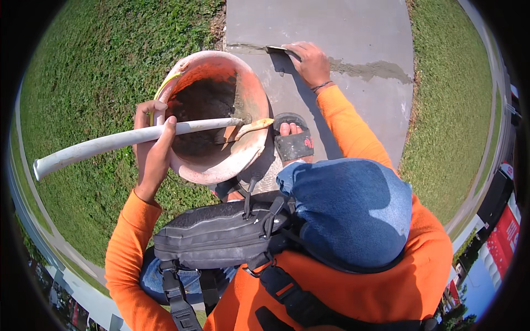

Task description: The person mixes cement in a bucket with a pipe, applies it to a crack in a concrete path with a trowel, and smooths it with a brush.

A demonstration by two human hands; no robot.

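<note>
My left hand is closed around a white pipe at the near left rim of a bucket. The pipe crosses over the mouth of that pale, orange-stained bucket, its far end smeared with grey mortar. Wet grey mortar lines the inside, and a tool with a worn yellowish handle leans over the right rim. Farther ahead, my right hand grips a thin flat scraper blade low against the concrete. Its edge sits on a line of mortar running across the path; its handle is hidden by my fingers.
The grey concrete path runs ahead between grass on the left and more grass on the right. My sandalled foot is beside the bucket. A black bag hangs at my front, near my denim-covered knee.
</note>
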